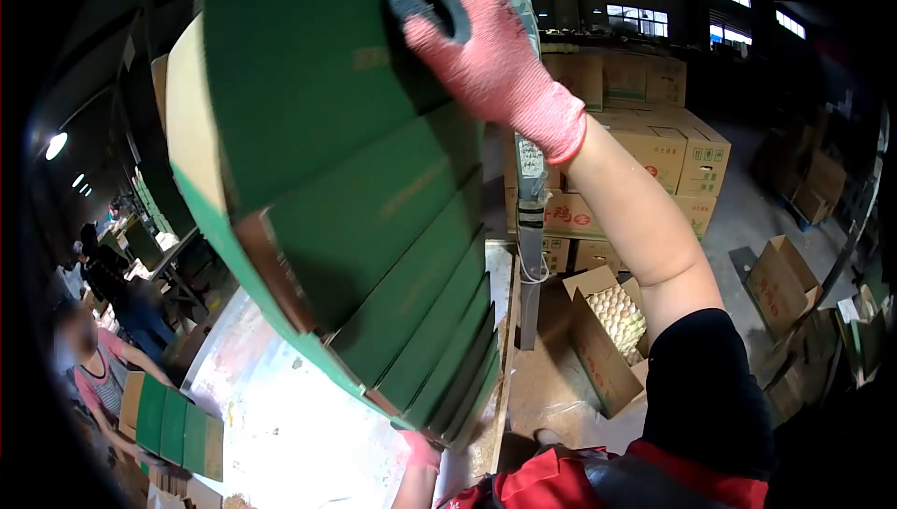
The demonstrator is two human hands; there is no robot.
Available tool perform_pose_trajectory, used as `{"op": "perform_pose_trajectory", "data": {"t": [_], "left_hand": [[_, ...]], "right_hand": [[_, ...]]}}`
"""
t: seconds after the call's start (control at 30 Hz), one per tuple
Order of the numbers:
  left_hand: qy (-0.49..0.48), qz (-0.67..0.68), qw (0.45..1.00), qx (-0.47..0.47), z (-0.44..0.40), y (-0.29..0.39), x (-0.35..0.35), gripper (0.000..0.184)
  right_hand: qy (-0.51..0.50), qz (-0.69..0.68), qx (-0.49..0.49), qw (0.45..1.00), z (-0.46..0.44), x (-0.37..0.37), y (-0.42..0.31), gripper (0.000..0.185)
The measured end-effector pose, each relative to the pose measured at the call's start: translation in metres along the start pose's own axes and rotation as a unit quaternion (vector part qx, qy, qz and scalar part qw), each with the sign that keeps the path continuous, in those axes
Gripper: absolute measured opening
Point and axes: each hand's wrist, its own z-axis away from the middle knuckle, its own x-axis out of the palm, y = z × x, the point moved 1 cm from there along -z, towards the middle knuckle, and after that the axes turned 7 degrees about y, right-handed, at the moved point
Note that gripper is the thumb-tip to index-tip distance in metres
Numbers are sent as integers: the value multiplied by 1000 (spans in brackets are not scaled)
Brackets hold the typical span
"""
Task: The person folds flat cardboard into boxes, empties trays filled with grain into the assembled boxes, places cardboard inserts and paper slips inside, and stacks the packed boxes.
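Holding a tall, stepped stack of green-and-tan cardboard panels (pixel 364 219) upright at a white, scuffed table (pixel 276 392), with pink-gloved right hand (pixel 491 65) high and pink-gloved left hand (pixel 420 450) low, presumably to steady both ends and keep the overlapping layers from slipping. Pinching the upper right corner with the right, between a dark-coated thumb on the green face and fingers behind the edge; impossible to tell the left hand's grip, being mostly hidden at the stack's lower end. As for the stack: lying below and left of the upper grip in view, tapering toward the lower hand.
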Motion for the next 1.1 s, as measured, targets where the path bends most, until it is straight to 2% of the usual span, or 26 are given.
{"op": "perform_pose_trajectory", "data": {"t": [0.13,0.27,0.37,0.4,0.47,0.63,0.8,1.1], "left_hand": [[0,5,1000,-10,-38,-19,39,69],[-3,15,999,-35,-80,-41,95,76],[-11,24,998,-53,-108,-57,135,81],[-30,11,999,-42,-120,-64,149,89],[42,-60,996,-60,-126,-73,180,89],[32,3,995,-89,-167,-113,225,86],[28,34,995,-91,-193,-130,260,83],[-16,59,994,-85,-239,-133,316,77]], "right_hand": [[-37,-56,106,992,27,-7,68,36],[-34,-119,107,987,61,-24,149,36],[-7,-125,136,983,88,-31,212,45],[14,-119,138,983,96,-31,229,49],[14,-177,218,960,118,-38,263,49],[21,-204,289,935,157,-47,334,44],[19,-218,322,921,177,-36,391,39],[29,-256,351,900,187,32,451,34]]}}
